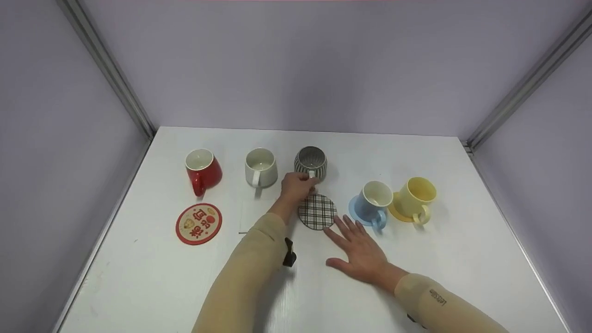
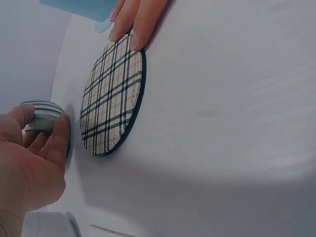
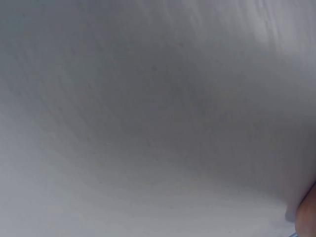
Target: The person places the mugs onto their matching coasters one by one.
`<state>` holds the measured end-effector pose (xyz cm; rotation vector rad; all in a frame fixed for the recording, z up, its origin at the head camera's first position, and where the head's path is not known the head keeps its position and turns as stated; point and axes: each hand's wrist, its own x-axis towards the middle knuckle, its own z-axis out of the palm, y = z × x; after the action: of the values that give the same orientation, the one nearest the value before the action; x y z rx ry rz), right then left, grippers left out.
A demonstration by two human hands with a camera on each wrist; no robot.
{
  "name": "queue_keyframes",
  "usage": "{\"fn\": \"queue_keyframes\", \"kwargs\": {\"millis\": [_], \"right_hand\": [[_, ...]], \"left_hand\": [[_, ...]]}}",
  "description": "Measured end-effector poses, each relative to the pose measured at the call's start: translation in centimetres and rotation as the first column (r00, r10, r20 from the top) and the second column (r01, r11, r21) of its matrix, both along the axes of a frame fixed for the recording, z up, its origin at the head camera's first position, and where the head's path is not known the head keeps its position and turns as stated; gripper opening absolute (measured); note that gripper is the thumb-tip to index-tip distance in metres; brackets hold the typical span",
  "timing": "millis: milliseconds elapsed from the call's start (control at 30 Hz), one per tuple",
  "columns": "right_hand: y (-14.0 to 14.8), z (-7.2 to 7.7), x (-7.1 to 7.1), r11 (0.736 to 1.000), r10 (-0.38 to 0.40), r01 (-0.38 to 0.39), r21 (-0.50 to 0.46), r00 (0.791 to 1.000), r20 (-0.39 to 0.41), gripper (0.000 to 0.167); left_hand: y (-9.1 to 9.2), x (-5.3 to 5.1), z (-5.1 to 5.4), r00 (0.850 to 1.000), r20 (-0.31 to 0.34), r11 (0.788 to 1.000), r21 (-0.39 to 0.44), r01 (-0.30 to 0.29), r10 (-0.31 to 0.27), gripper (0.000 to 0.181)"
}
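Observation:
My left hand [image 1: 296, 187] pinches the handle [image 2: 41, 123] of a grey striped mug [image 1: 311, 158], which stands upright behind a round plaid coaster [image 1: 317, 212]. Flat on the white table, my right hand [image 1: 363, 253] has its fingers spread, and its fingertips touch the coaster's near right edge. The left wrist view shows those fingertips [image 2: 139, 37] at the rim of the plaid coaster. Only a bit of a finger [image 3: 307, 217] shows in the right wrist view.
At the left, a red mug [image 1: 208, 172] stands behind a round red-rimmed coaster [image 1: 179, 226]. A white mug [image 1: 266, 177] is behind a white square coaster [image 1: 247, 219]. On the right, a blue mug [image 1: 368, 210] sits on a blue coaster [image 1: 353, 209], beside a yellow mug [image 1: 409, 203] on a yellow coaster [image 1: 397, 210].

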<state>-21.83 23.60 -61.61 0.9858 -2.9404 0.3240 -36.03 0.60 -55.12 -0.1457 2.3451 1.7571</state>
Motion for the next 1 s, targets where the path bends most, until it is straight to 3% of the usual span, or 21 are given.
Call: {"fn": "queue_keyframes", "kwargs": {"millis": [467, 800, 1000], "right_hand": [[-0.01, 0.11, -0.02, 1.000, 0.002, -0.002, 0.016, 1.000, 0.005, 0.081], [0.11, -0.19, 0.02, 1.000, 0.004, -0.004, 0.022, 1.000, -0.011, 0.081], [0.17, -0.35, -0.12, 1.000, -0.002, 0.002, 0.018, 1.000, -0.012, 0.081]], "left_hand": [[-0.38, -0.72, -0.30, 0.999, 0.041, 0.998, -0.052, 0.035, -0.033, 0.035], [-0.38, 0.14, -0.04, 0.999, -0.014, 0.997, -0.058, 0.052, -0.052, 0.038], [-0.11, -0.08, -0.07, 0.999, -0.025, 0.997, -0.069, 0.045, -0.047, 0.039]]}}
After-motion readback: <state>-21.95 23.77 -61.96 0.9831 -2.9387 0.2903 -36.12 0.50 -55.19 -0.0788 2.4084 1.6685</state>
